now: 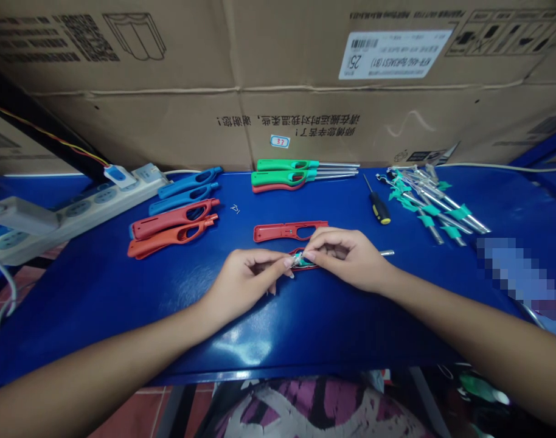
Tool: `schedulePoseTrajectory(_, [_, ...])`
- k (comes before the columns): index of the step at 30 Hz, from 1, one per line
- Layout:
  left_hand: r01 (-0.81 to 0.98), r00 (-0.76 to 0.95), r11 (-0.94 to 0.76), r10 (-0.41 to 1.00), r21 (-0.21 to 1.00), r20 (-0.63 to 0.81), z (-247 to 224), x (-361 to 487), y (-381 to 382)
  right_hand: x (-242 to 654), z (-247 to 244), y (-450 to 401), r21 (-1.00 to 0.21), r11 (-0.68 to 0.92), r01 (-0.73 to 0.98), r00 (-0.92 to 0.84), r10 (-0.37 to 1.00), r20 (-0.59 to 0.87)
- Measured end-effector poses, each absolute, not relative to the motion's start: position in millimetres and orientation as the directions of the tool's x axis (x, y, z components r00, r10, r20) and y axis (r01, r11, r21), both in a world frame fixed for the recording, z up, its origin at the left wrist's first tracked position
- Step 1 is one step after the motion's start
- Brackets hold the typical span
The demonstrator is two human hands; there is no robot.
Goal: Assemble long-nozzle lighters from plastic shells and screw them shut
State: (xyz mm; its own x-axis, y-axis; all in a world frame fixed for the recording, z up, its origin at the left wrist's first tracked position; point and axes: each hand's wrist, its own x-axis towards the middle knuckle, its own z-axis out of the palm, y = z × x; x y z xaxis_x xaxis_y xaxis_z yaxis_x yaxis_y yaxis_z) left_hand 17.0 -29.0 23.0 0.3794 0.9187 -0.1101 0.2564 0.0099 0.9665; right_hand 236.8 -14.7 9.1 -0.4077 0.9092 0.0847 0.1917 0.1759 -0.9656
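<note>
- Red half-shell (297, 250) lies on the blue table (351, 328) in front of the person, between and partly under both hands; a teal part (305, 262) sits in it and a metal tube tip (387, 252) shows past the right hand
- Left hand (255, 277): thumb and forefinger pinched nearly together on a small pale piece (297, 258) at the shell, other fingers loosely curled
- Right hand (346, 252): thumb and forefinger brought close over the same spot, remaining fingers folded; cannot tell what, if anything, is between the tips
- Matching red half (278, 232) rests just behind, open side up, apart from the filled one
- Done, as judged: tube and teal part appear placed; the seating of the small inner parts is hidden by fingers
- Left, as judged: inner parts to settle, halves not yet joined, yellow-and-black screwdriver (379, 210) and thin metal bits (235, 208), probably screws, lying unused
- Far side: green and red handles (278, 177) with tubes fitted look complete
- Stock untouched: blue handles (189, 182), red handles (175, 219) without tubes at left; loose tubes (437, 207) with teal pieces heaped at right
</note>
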Motion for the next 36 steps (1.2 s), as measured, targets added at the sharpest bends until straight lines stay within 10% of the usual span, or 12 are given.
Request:
schedulePoseTrajectory(9, [0.292,0.381,-0.035,0.921,0.956,-0.083,21.3,18.0,-32.8,238.5,8.9,-15.4,-0.958,0.203,0.202,-0.434,0.895,0.099])
schedulePoseTrajectory(15, [0.444,0.528,-0.458,0.828,0.77,0.188,27.5,1.7,-23.1,240.6,13.7,-13.7,-0.96,0.206,0.187,-0.47,0.877,0.097])
schedulePoseTrajectory(36, [0.622,0.625,-0.583,0.772,0.522,0.117,34.0,-10.1,-17.1,244.2,12.3,-15.4,-0.846,0.428,0.316,-0.436,0.858,0.271])
